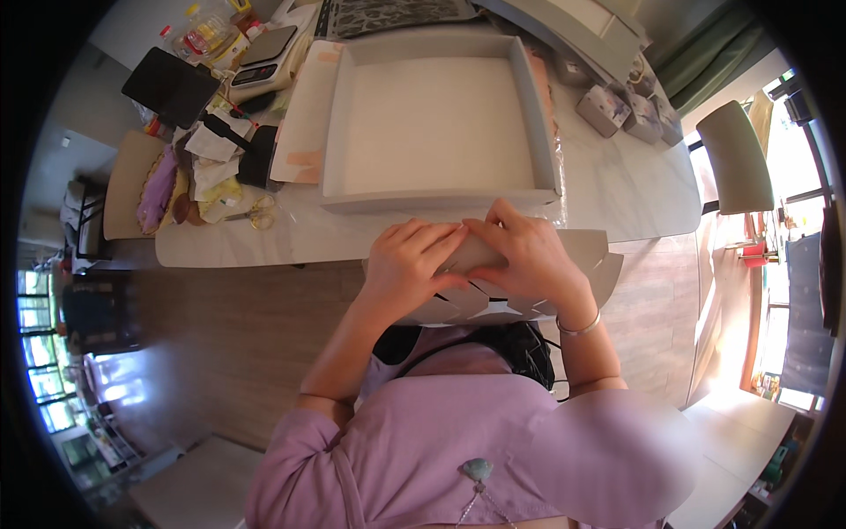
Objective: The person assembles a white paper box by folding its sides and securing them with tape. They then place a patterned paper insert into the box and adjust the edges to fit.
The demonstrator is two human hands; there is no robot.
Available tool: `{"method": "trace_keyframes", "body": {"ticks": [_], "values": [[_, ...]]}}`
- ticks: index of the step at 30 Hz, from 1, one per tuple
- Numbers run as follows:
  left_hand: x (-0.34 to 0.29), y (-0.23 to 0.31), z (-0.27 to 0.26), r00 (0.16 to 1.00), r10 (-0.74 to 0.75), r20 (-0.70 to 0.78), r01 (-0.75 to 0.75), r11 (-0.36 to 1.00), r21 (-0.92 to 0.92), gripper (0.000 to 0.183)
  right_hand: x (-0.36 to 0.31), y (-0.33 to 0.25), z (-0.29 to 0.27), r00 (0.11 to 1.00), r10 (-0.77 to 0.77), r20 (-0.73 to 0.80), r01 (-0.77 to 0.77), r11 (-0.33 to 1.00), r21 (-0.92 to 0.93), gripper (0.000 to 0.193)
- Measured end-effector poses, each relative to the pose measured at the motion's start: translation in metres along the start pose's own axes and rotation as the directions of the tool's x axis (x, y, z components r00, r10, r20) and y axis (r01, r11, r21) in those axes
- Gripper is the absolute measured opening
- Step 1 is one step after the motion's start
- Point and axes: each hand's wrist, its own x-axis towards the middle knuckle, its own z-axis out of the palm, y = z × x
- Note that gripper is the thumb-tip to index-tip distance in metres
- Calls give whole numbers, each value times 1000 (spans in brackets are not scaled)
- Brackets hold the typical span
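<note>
Close to my body, at the table's near edge, I hold a grey cardboard piece (592, 256) with flaps and cut slots. My left hand (407, 266) grips its upper edge from the left, fingers over the top and thumb below. From the other side my right hand (526, 250) pinches the same edge, its fingers bent. The fingertips of both hands almost meet at the middle. Part of the cardboard is hidden behind my hands. Just beyond them a large shallow grey open box (441, 198) with a white inside lies on the table.
The marble-patterned table (626, 203) carries scissors (262, 214), a kitchen scale (264, 66) and plastic bottles (207, 33) on the left. Several small boxes (604, 110) stand at the right. A dark patterned tray (397, 12) lies at the back. A chair (736, 159) stands beyond the right edge.
</note>
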Motion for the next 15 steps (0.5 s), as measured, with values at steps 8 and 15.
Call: {"method": "trace_keyframes", "body": {"ticks": [8,15], "values": [[1,-8,6,999,18,-37,-18,1000,16,52,4,0,-5,1000,1,-15,-1,1000,7,48],[12,-21,-23,994,-66,-90,66,998,-9,41,16,-1,-25,986,-93,-139,86,995,-60,47]]}}
